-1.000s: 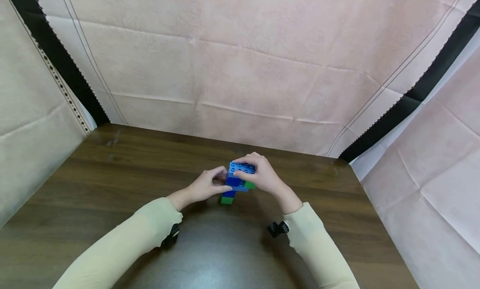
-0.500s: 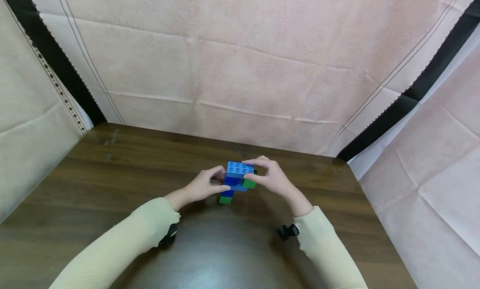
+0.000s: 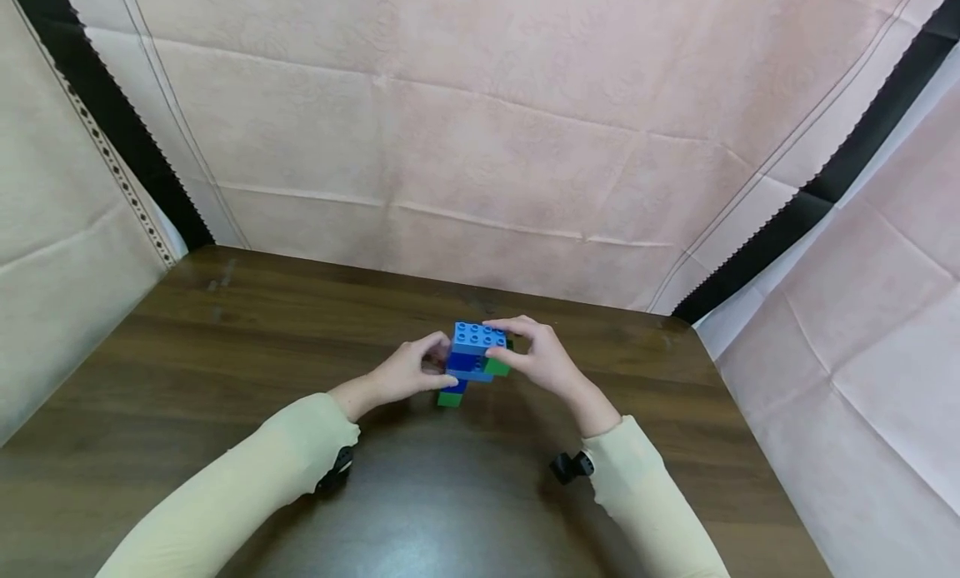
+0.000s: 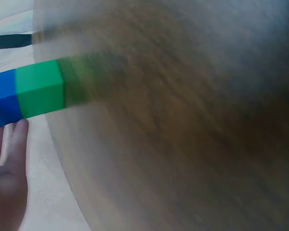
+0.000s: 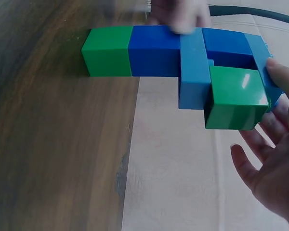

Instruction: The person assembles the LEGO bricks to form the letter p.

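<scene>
Blocks [image 3: 472, 363] stand in a small tower on the table [image 3: 225, 353], right between both hands. Left hand [image 3: 405, 371] pinches its lower part, likely to steady it. Right hand [image 3: 536, 360] pinches the green block [image 5: 236, 98] near the top.

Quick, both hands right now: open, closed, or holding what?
Left hand: curled round the lower part of the blue and green block tower, holding it.
Right hand: pinching the tower's upper blocks by the green block.

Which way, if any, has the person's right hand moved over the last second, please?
Yes. The right hand has come off the top of the block tower and shifted right along the table, now pinching the tower's right side.
</scene>
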Tool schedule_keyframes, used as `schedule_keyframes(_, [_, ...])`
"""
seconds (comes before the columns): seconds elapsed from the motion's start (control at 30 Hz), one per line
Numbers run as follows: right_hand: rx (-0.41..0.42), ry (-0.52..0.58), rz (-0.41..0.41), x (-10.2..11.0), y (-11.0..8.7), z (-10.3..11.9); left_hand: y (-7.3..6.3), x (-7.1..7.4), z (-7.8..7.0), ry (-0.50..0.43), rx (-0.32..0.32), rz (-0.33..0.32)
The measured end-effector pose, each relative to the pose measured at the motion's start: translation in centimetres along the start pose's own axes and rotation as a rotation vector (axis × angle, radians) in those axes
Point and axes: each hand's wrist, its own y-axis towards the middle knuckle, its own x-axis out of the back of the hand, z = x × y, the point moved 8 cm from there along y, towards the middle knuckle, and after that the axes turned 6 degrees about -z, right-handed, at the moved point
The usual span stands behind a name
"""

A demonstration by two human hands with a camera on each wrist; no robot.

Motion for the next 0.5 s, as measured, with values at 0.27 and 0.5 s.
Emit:
schedule_keyframes(0.27, [-0.004,0.045,-0.004,-0.1,0.1,-0.4,-0.3,-0.7,2.2,0.132,0.084,-0.002])
schedule_keyframes(0.5, [-0.039,0.115,-0.118,0.9,0.4,-1.1,-0.6,-0.7,1.9,0.086,0.082,-0.045])
